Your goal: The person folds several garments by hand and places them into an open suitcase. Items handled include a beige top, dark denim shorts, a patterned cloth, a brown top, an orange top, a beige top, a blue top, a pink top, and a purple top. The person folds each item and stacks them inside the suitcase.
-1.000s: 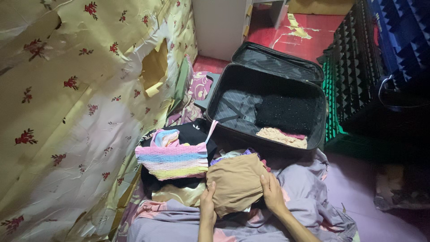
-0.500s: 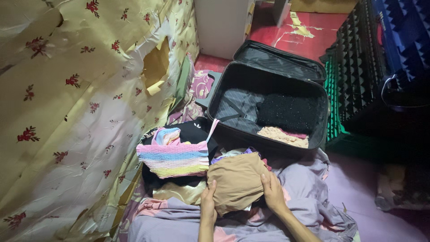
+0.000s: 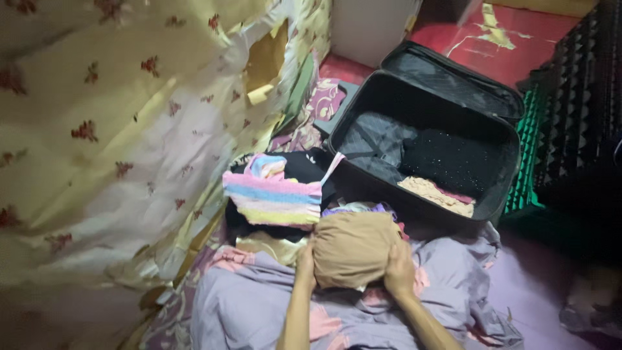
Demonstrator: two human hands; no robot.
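Here | left hand point(image 3: 306, 264) and right hand point(image 3: 399, 271) clasped a folded tan cloth bundle point(image 3: 353, 249) from both sides, steadying it | open black fabric suitcase point(image 3: 447, 110) lay just beyond

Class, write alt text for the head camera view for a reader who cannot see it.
Two bare hands, left hand and right hand, press the sides of a folded tan garment on lilac bedding. Behind it lie a striped pastel top and an open black suitcase.
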